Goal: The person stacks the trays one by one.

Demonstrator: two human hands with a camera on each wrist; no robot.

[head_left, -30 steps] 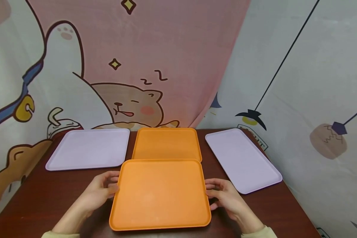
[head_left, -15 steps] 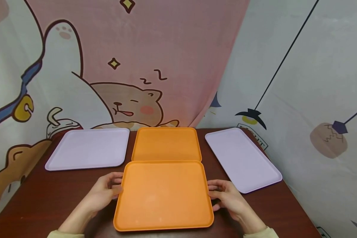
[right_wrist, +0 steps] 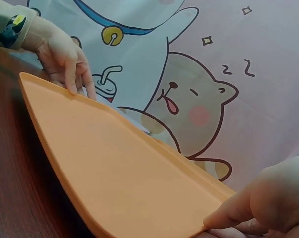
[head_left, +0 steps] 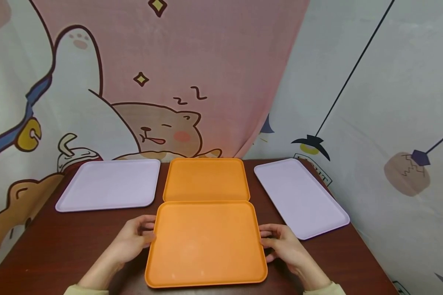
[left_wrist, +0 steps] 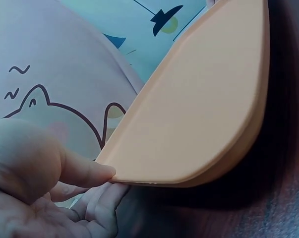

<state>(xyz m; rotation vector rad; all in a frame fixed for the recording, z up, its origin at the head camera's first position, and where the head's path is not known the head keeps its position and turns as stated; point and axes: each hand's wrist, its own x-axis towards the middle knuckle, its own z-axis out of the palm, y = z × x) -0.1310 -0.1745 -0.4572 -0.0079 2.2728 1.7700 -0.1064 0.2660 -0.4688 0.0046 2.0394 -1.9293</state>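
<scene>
The person has the near orange tray [head_left: 206, 244] by its two short sides — the left hand [head_left: 133, 241] pinches the left rim, thumb on top and fingers curled under, and the right hand [head_left: 282, 245] does the same on the right rim. The wrist views show each thumb [left_wrist: 85, 171] pressed on the lip with the fingers tucked beneath.

The tray sits on the dark wooden table [head_left: 51, 250] at the near middle, its far edge touching or just short of the second orange tray [head_left: 206, 179] behind it; which, I cannot tell. A lilac tray [head_left: 110, 184] lies far left and another lilac tray [head_left: 299, 196] to the right.

To handle it well, I judge the grip should stay even on both sides, level, so the far rim meets its neighbour squarely rather than riding over it.

It lies face up, long axis running left to right, its longer edges parallel to the neighbour's near edge.
</scene>
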